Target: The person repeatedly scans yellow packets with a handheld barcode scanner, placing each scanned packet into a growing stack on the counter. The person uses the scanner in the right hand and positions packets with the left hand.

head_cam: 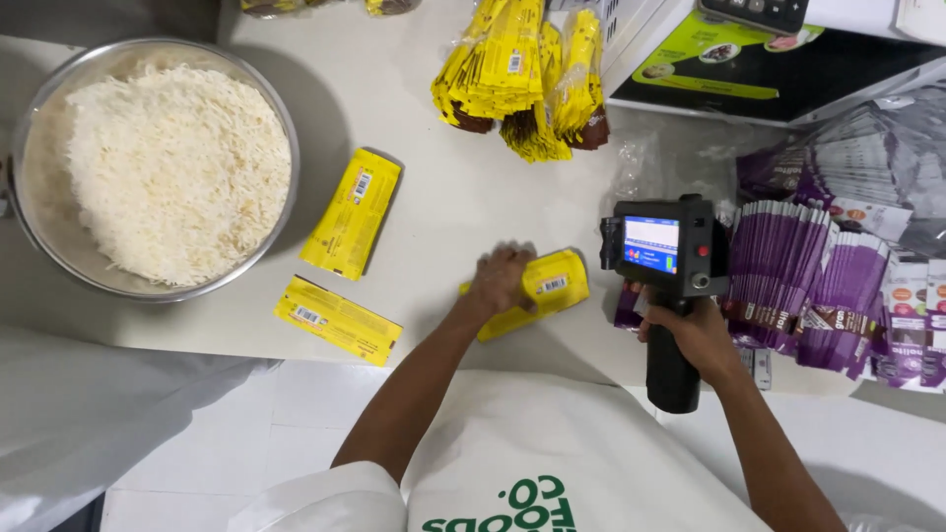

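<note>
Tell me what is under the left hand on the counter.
Under the left hand lies a flat yellow pouch, pressed against the white counter. Its right part, with a barcode label, shows. The hand covers its left end, so nothing there can be made out.

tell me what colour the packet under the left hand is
Yellow. The packet under the left hand shows best in the head view.

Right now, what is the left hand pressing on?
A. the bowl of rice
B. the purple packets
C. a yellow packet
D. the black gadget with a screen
C: the left hand lies flat on a yellow packet on the counter, while the right hand holds the black gadget by its handle.
</note>
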